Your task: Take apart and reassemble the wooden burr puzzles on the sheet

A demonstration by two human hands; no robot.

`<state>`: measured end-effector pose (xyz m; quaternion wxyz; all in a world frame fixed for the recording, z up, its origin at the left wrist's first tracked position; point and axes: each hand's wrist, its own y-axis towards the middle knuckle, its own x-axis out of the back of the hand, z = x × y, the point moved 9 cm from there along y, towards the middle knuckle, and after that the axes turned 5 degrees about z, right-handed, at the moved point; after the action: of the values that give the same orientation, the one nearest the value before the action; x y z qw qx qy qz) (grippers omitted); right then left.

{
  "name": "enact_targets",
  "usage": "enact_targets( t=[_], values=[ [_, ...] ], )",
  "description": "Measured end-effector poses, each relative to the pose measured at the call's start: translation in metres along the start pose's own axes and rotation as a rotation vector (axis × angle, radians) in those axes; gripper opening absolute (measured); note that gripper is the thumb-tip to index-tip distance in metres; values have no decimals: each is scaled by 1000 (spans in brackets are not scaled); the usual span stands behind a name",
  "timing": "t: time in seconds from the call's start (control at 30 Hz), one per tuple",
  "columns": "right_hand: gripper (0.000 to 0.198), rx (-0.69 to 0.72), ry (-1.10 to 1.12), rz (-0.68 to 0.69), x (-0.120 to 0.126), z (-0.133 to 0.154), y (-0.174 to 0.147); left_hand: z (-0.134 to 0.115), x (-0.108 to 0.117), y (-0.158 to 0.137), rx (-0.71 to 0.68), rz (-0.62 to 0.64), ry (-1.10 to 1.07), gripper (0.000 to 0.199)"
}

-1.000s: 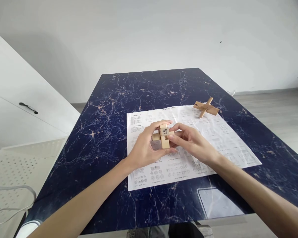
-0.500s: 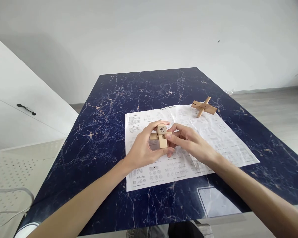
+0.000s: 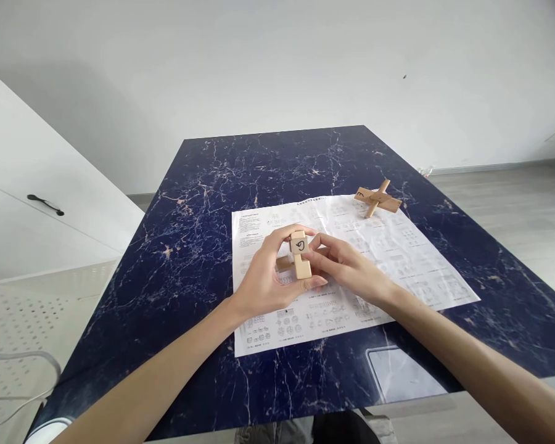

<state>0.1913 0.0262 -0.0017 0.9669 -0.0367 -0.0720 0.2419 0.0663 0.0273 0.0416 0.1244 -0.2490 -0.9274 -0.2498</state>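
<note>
Above a printed sheet (image 3: 268,339), both hands hold a small cluster of notched wooden puzzle blocks. My left hand (image 3: 263,277) wraps round it from the left, fingers at the top and thumb at the bottom. A pale wooden puzzle block (image 3: 302,267) faces me, its upper end bearing a black handwritten mark. Behind it, another wooden piece (image 3: 284,264) sticks out to the left. At the cluster's right side, my right hand (image 3: 346,265) is closed, with its thumb and fingers pressed there; its fingertips partly hide what they grip.
A crossed wooden piece (image 3: 378,198) with a black mark rests at the sheet's far right corner. The table (image 3: 259,166) is dark blue marble-patterned. A white cabinet (image 3: 50,179) and a perforated white surface (image 3: 23,320) with a cable stand at the left.
The wooden bar that crossed the front of the marked block at the right no longer shows there. The block has tilted slightly, and my right fingers have shifted a little.
</note>
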Motion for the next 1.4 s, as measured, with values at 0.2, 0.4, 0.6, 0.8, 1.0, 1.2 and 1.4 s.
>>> enact_targets(
  t=[0.2,0.4,0.6,0.8,1.0,1.2,1.4],
  values=[
    [25,88,-534,-245,11,10,-4,8,5,1,3,6,-106,70],
    [17,246,-424,-324,21,26,-12,19,0,1,65,75,-226,83],
    [29,308,-149,-58,4,35,-13,13,-12,2,127,195,-442,77],
    [41,207,-93,4,0,17,-6,18,-17,2,159,221,-507,71],
    [35,180,59,-2,0,11,-3,17,-14,2,193,187,-467,68],
    [30,182,91,-24,-1,10,-3,17,-12,2,191,150,-441,66],
    [35,186,54,-35,0,18,-5,16,-14,2,176,168,-462,63]
  ],
)
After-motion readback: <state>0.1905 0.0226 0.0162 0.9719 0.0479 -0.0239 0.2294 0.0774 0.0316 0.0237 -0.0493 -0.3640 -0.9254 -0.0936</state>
